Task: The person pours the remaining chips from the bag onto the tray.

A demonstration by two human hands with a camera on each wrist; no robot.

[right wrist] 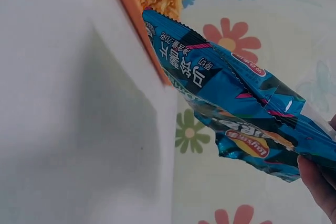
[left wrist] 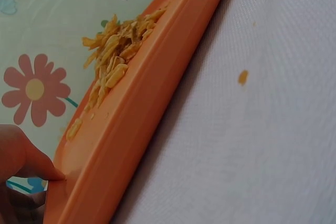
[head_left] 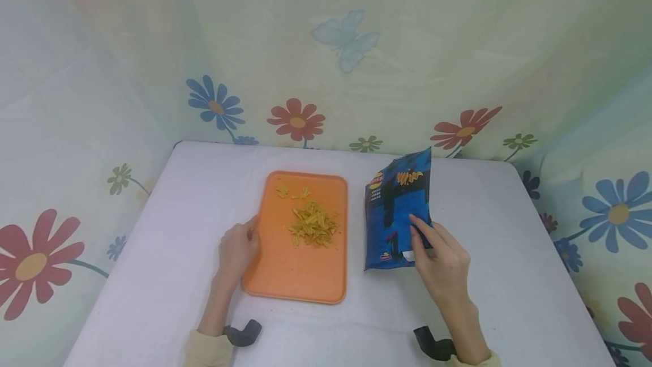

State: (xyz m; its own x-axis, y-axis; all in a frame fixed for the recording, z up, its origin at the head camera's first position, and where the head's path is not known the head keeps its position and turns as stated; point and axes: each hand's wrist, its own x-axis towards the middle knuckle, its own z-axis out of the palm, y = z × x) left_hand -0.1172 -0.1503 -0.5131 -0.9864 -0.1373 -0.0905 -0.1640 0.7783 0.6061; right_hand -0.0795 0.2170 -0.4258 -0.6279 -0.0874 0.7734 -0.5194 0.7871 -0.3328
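Observation:
An orange tray [head_left: 285,271] carries a heap of yellow potato chip sticks [head_left: 314,224], with a few loose pieces near its far edge. My left hand [head_left: 238,248] grips the tray's left rim, the thumb on the inner side and the other fingers partly hidden. To the right of the tray, my right hand [head_left: 444,259] pinches the right side of a blue Lay's chip bag [head_left: 387,208]. The bag is held above the tabletop, its printed side and crimped edge visible in the right wrist view. What is inside the bag is hidden.
A white cloth covers the table [head_left: 300,333]. Small crumbs [left wrist: 243,77] lie on it in the left wrist view. A floral curtain [head_left: 244,33] hangs behind and at both sides. Black wrist mounts [head_left: 244,333] sit by both wrists.

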